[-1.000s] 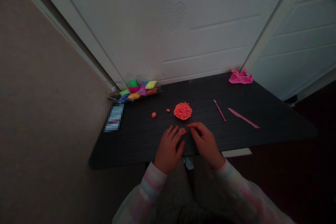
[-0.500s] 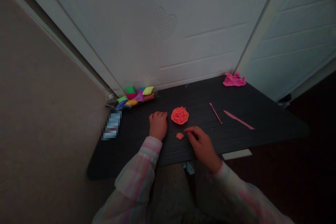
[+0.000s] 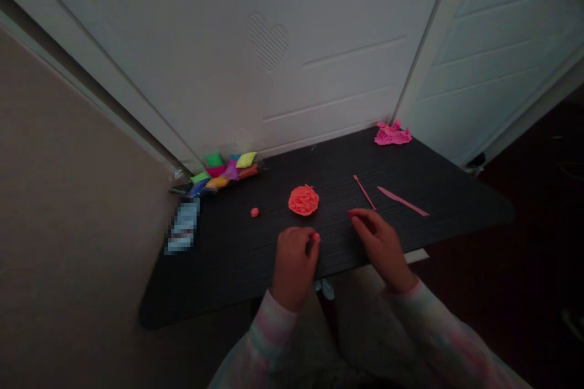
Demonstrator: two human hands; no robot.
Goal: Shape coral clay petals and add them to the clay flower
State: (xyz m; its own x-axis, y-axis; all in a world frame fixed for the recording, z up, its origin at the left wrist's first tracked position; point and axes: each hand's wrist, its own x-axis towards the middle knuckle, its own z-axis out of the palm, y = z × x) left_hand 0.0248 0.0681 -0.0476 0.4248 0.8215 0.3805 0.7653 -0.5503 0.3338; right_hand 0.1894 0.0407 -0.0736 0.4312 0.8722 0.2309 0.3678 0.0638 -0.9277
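A frilly orange clay flower (image 3: 303,200) rests on the dark table. In front of it, my left hand (image 3: 295,264) pinches a small orange piece of clay (image 3: 316,236) between thumb and fingers; most of the piece is covered. My right hand (image 3: 382,246) is off to the right, its fingers curved, the thumb slightly apart from the index finger, and nothing visible between them. Beyond my left hand lies a little orange clay ball (image 3: 255,212). A thin pink modelling stick (image 3: 364,192) and a pink plastic clay knife (image 3: 402,201) lie beyond my right hand.
Colourful clay packets (image 3: 223,173) in a clear bag lie at the back left, near a blurred pale packet (image 3: 183,226). A crumpled pink clay lump (image 3: 393,134) sits at the far right corner. White panels (image 3: 319,97) stand behind the table (image 3: 219,267).
My left hand has come nearer and picked up the flat orange clay piece from the table. The clay ball it had covered is now visible. My right hand has shifted right, away from the flower.
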